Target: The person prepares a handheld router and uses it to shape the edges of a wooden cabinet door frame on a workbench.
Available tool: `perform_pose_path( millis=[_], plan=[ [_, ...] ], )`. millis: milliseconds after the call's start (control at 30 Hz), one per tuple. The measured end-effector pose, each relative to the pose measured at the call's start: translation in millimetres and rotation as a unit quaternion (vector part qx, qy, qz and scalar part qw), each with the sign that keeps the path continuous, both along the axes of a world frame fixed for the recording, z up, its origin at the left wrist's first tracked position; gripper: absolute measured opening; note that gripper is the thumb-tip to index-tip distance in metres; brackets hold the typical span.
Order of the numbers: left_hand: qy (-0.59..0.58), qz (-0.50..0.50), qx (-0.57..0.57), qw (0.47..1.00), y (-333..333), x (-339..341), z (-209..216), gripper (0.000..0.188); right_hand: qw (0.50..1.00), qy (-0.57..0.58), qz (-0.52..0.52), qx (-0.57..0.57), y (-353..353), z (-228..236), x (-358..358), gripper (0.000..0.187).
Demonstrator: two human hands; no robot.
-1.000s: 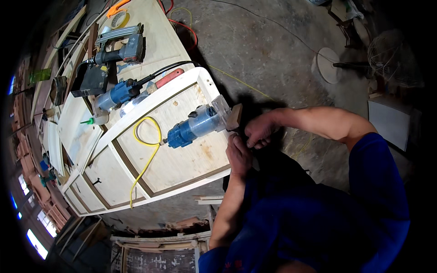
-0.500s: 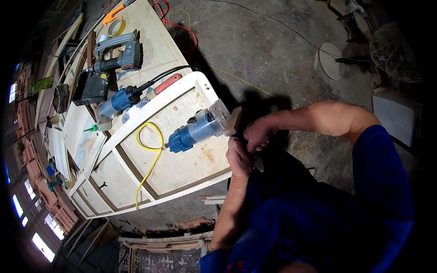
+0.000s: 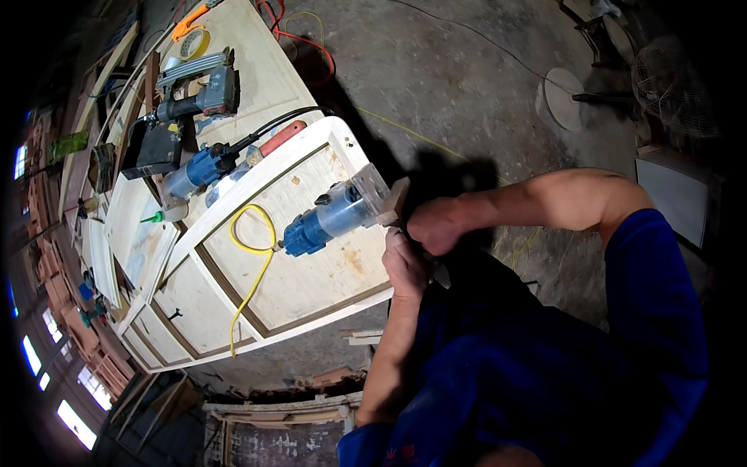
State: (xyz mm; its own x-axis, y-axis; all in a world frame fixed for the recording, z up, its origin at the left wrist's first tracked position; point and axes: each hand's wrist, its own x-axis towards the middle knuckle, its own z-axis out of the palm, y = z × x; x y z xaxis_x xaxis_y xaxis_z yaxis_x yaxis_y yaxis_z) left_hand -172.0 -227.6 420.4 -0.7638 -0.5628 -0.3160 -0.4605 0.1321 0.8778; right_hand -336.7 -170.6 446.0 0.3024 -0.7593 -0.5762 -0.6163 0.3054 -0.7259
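Note:
A blue trim router (image 3: 327, 218) with a clear base lies on its side on a pale framed wooden panel (image 3: 272, 333). A wooden block (image 3: 395, 202) sits against its base end. Just below that block, at the panel's edge, my left hand (image 3: 406, 265) is closed, its fingertips up near the router base. My right hand (image 3: 436, 226) is curled into a fist right beside it, back of the hand upward. Whatever is between the two hands is hidden by fingers and dark shadow. A yellow cord (image 3: 253, 292) loops from the router's tail across the panel.
Behind the panel lie a second blue router (image 3: 198, 173), a red-handled tool (image 3: 284, 138), a nail gun (image 3: 204, 92), yellow tape (image 3: 194, 45) and an orange glue gun (image 3: 189, 23). A fan (image 3: 673, 89) stands at the far right. Hoses and cords cross the concrete floor.
My right hand has shifted slightly left and rolled, so its fingers now show less. The left hand stays close to the router base. The whole view has moved a little.

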Motion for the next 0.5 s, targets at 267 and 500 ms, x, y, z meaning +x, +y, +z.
perform_pose_path(
  millis=[267, 500],
  plan=[
    [0.036, 0.000, -0.014, 0.999, -1, 0, 0, 0.035, 0.992, 0.022, -0.125, -0.009, 17, 22, 5, 0.023],
    [0.041, -0.031, -0.088, 0.995, -1, 1, -5, 0.031, 0.710, -0.365, -0.553, 0.238, 46, 8, 25, 0.037]
  ],
)
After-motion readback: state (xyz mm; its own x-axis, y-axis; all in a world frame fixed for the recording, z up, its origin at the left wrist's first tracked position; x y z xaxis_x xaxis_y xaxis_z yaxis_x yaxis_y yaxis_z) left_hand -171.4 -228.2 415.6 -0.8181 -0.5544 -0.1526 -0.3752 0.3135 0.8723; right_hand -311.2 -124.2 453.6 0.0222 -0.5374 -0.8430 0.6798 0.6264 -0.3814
